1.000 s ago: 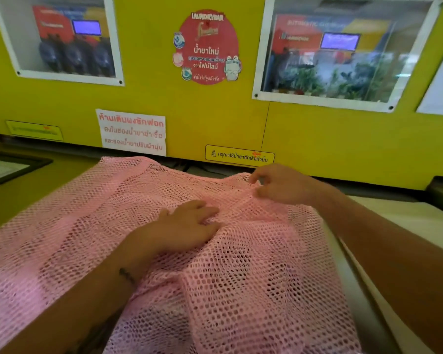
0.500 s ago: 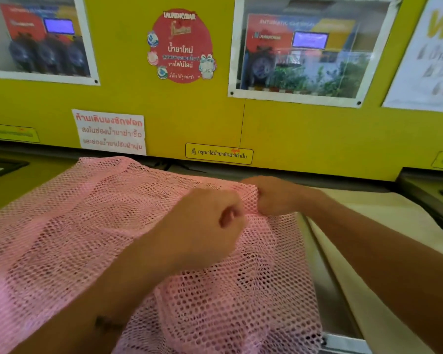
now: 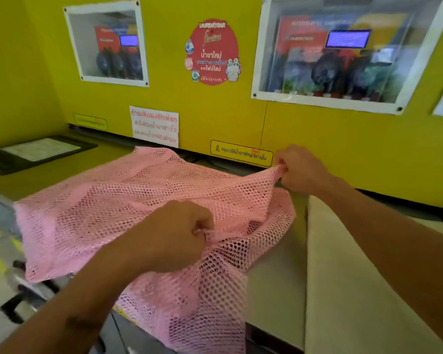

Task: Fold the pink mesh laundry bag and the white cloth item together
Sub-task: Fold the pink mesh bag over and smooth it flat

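The pink mesh laundry bag [image 3: 128, 203] lies spread over the yellow counter, its near part hanging over the front edge. My left hand [image 3: 174, 233] is closed in a fist on a bunch of the mesh near the bag's middle. My right hand [image 3: 301, 168] pinches the bag's far right corner and holds it lifted close to the yellow wall. A white, cream-toned cloth item [image 3: 353, 277] lies flat on the surface to the right of the bag, under my right forearm.
A yellow wall [image 3: 317, 139] with stickers and two framed windows stands right behind the counter. A black-framed sheet [image 3: 39, 150] lies at the far left. The floor and dark chair legs [image 3: 21, 300] show at the lower left.
My left hand went from flat on the mesh to a fist gripping it. My right hand pulled the far corner up and to the right, stretching the bag. The camera view shifted.
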`<control>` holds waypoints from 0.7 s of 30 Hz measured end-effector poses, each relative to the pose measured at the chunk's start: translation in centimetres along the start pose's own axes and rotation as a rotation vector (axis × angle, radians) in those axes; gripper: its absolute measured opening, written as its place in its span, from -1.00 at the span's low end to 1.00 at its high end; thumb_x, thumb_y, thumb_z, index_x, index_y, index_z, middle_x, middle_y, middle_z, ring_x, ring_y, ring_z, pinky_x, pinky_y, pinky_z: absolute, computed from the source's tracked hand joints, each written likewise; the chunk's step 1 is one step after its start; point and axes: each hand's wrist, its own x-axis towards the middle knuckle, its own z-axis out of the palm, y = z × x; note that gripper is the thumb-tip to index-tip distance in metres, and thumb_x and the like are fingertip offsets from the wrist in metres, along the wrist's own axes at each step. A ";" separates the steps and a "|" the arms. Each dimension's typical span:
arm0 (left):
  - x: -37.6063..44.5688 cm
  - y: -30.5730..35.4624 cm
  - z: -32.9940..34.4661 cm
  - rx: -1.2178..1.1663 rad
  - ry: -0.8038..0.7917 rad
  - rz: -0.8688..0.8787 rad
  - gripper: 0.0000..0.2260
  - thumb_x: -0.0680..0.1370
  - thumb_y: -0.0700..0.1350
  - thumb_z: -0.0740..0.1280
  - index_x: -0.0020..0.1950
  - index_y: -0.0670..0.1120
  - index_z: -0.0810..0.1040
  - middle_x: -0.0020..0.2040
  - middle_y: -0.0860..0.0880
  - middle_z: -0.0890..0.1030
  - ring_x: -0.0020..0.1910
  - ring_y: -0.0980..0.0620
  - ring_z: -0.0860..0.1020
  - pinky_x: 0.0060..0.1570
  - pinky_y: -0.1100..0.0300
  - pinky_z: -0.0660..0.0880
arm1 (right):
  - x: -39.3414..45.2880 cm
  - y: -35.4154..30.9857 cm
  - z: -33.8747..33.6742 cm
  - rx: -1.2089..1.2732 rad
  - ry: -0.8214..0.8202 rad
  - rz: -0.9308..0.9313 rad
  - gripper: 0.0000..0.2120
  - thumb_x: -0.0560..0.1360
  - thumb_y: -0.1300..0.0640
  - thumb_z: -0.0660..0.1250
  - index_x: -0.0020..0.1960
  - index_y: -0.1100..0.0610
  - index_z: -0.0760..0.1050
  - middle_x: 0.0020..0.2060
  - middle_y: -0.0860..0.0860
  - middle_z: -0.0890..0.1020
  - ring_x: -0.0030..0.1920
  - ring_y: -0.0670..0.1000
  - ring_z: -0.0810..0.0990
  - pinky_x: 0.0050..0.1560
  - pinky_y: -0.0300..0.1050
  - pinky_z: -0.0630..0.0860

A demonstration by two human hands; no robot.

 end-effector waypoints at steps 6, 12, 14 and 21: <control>-2.6 0.7 -1.3 -0.118 0.107 0.002 -0.80 0.58 -0.11 0.31 -0.23 0.05 0.60 -0.30 0.11 0.63 -0.31 0.13 0.57 -0.18 0.09 0.52 | -1.3 1.2 1.6 0.017 -0.129 -0.008 -0.88 0.43 0.21 0.29 -0.25 0.03 0.46 -0.23 0.00 0.54 -0.16 0.08 0.52 -0.29 -0.07 0.38; -4.9 -0.6 -3.0 -0.370 -0.300 -0.054 -0.77 0.51 0.03 0.33 -0.16 -0.11 0.65 -0.29 -0.11 0.62 -0.27 -0.06 0.56 -0.11 -0.03 0.47 | -1.7 2.3 1.8 0.117 0.005 -0.028 -0.89 0.46 0.20 0.33 -0.18 0.04 0.44 -0.18 0.01 0.54 -0.14 0.08 0.50 -0.30 -0.08 0.33; -5.3 -0.6 -2.9 -0.279 -0.507 -0.105 -0.84 0.54 -0.01 0.32 -0.06 0.02 0.70 -0.16 -0.02 0.71 -0.12 -0.06 0.67 0.01 -0.07 0.57 | -1.9 2.8 1.9 0.133 -0.120 -0.018 -0.93 0.44 0.19 0.30 -0.14 0.03 0.50 -0.13 0.02 0.59 -0.12 0.07 0.53 -0.23 -0.04 0.47; -2.7 4.1 1.2 -0.240 -0.023 -0.035 -0.91 0.57 0.02 0.34 0.04 0.14 0.61 0.02 0.15 0.65 0.03 0.22 0.58 0.13 0.11 0.50 | -2.2 2.8 1.5 0.137 -0.444 0.026 -0.72 0.45 0.25 0.28 0.11 0.03 0.54 0.08 0.01 0.54 0.05 0.06 0.55 0.04 -0.01 0.56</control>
